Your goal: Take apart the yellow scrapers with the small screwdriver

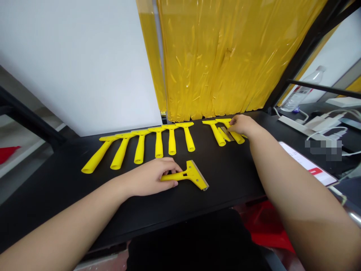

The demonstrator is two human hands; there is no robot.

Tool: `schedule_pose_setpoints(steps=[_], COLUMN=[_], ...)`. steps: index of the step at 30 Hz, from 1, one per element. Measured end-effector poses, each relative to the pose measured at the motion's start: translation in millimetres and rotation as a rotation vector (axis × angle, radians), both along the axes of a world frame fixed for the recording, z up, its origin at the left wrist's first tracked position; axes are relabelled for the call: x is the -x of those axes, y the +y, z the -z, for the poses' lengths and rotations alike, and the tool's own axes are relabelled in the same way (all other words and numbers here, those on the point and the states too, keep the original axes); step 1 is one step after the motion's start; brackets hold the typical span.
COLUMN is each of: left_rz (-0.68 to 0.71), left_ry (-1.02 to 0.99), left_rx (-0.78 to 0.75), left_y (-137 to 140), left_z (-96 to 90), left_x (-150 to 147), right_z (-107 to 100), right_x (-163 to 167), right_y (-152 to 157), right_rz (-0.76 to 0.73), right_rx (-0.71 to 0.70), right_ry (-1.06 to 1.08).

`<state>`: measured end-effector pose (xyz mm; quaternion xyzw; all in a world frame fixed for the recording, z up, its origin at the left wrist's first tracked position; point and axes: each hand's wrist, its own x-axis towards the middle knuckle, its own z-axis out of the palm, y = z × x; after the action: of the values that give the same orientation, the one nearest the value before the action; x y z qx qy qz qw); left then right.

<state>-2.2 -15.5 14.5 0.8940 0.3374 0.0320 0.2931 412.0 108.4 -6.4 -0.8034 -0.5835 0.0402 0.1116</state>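
My left hand [158,177] is closed around the handle of a yellow scraper [194,175], just above the black tabletop [222,173]. Its wide head, with a metal blade edge and two screws, points right. Over a small group of scrapers at the back right is my right hand [241,126], fingers curled down at the head of one yellow scraper [238,138]. What those fingers grip is partly hidden. Beside them lie another yellow scraper [216,131] and a short yellow piece with a metal plate [225,134].
Several yellow scrapers [139,148] lie in a row along the back left, handles toward me. Behind stand a white panel [84,64] and yellow plastic sheeting [214,60]. A phone [307,163], a power strip [296,128] with cables, and a plastic bottle [303,90] are at right.
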Motion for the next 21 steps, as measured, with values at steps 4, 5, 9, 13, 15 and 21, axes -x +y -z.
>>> schedule_pose_setpoints(steps=[4, 5, 9, 13, 15, 21], left_rz=[0.0, 0.002, 0.007, 0.003, 0.001, 0.016], left_ry=[0.002, 0.004, 0.01, 0.005, 0.002, -0.015], left_rx=[0.003, 0.004, 0.006, 0.007, 0.002, -0.014], left_y=[-0.2, -0.1, 0.1, -0.1, -0.5, -0.8], left_z=[0.2, 0.2, 0.3, 0.3, 0.2, 0.4], left_x=[-0.2, -0.2, 0.0, -0.2, -0.5, -0.7], right_z=[1.9, 2.2, -2.1, -14.9, -21.1, -31.2], right_x=[0.6, 0.8, 3.3, 17.2, 32.0, 90.3], right_y=[-0.7, -1.1, -4.3, -12.1, -18.8, -53.2], right_rz=[-0.001, 0.0, 0.006, -0.055, -0.142, -0.574], right_rx=[-0.023, -0.028, -0.043, -0.208, -0.346, -0.37], right_ry=[0.0, 0.001, 0.005, 0.075, 0.271, 1.15])
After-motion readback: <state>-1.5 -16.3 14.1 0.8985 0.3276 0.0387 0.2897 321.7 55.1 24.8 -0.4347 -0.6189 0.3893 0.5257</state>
